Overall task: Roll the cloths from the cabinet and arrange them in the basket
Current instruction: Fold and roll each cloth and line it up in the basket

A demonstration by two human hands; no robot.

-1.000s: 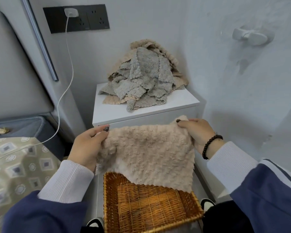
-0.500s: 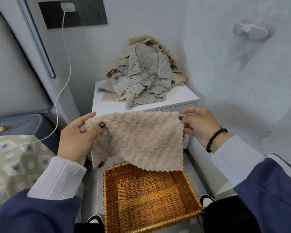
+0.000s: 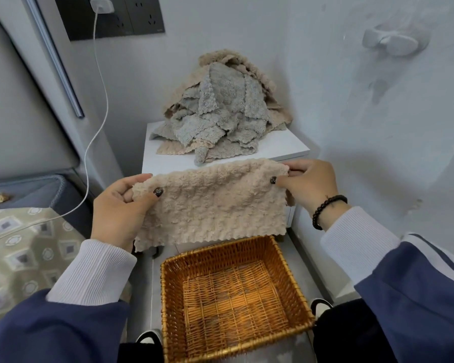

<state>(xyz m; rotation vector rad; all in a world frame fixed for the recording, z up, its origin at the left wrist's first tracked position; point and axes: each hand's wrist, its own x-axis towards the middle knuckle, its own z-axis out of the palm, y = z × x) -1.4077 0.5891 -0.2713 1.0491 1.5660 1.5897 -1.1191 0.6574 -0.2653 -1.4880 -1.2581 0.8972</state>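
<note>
Both hands pinched the beige cloth [image 3: 210, 203] by its top corners: left hand [image 3: 118, 208] thumb on front, right hand [image 3: 309, 184] the same. Cloth hung spread flat in the air above the far rim of the wicker basket [image 3: 168, 297], not touching it. Remaining cloth pile [image 3: 220, 113] sat heaped on the white cabinet [image 3: 281, 148] behind.

Both hands, left [image 3: 118, 205] and right [image 3: 308, 186], pinch a beige cloth [image 3: 210, 205] above the wicker basket [image 3: 233, 294].
</note>
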